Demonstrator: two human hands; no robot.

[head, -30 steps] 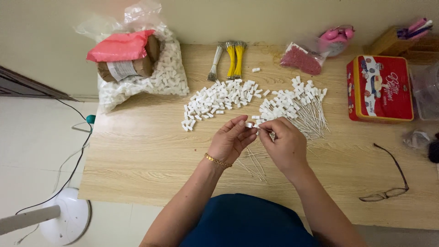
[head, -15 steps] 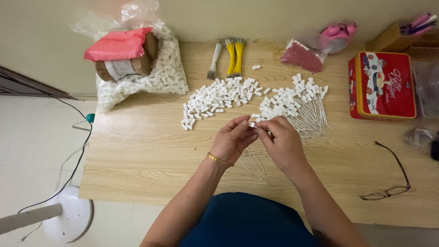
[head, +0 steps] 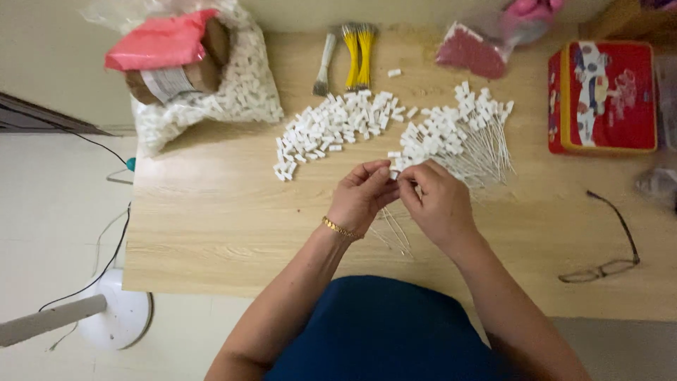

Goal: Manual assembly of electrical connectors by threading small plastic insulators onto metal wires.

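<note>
Wooden table fills my view. Far left corner: clear bag of white pieces, parked out of way as stock. Red tin far right, glasses near right edge. Loose pile of white connectors just beyond hands, within reach. Beside it, wired connectors, wires fanned toward me. Left hand and right hand meet fingertip to fingertip, pinched on small white connector; thin wires trail beneath.

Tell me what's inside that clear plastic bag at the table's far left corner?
The clear plastic bag is packed with small white plastic pieces. A brown roll with a pink-red wrapper lies on top; whatever sits beneath it is hidden.
</note>
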